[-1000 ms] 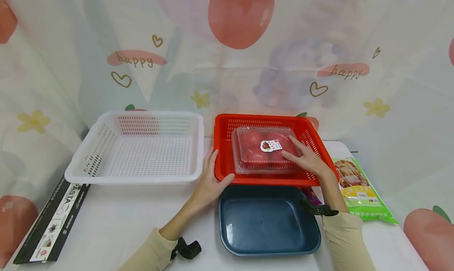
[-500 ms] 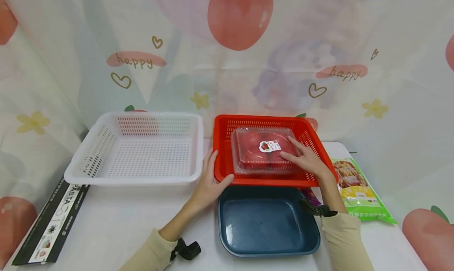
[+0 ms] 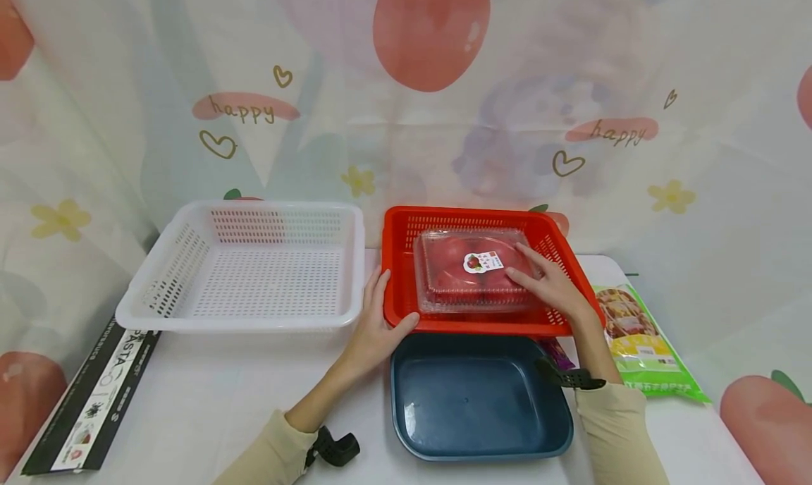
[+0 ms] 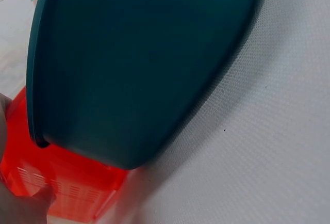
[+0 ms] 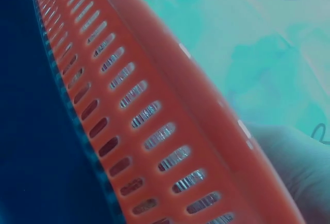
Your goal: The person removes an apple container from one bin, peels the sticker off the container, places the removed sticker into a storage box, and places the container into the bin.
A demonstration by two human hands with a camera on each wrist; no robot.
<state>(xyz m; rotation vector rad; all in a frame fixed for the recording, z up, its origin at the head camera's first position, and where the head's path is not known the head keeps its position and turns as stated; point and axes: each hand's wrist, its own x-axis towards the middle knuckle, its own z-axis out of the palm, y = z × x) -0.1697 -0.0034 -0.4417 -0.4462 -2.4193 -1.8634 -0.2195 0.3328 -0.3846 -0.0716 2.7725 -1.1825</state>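
Observation:
A red plastic basket (image 3: 406, 324) holds a clear plastic fruit box (image 3: 444, 295) filled with round red fruit, a white label on its lid. My left hand (image 3: 371, 333) grips the basket's front left corner, thumb over the front rim and fingers along the left side. In the left wrist view, that thumb (image 4: 31, 203) shows against the red slotted wall. My right hand (image 3: 552, 287) rests on the right part of the box, thumb and index finger spread across the lid. The right wrist view shows mainly the slotted red wall (image 5: 170, 110), with part of that hand behind the rim.
A dark blue tub (image 3: 476, 400) stands directly in front of the red basket. Left of it is a white basket (image 3: 260, 323), with a long black pasta box (image 3: 95, 400) near its front left corner. A green food packet (image 3: 653, 358) and a purple packet (image 3: 558, 351) lie at the right.

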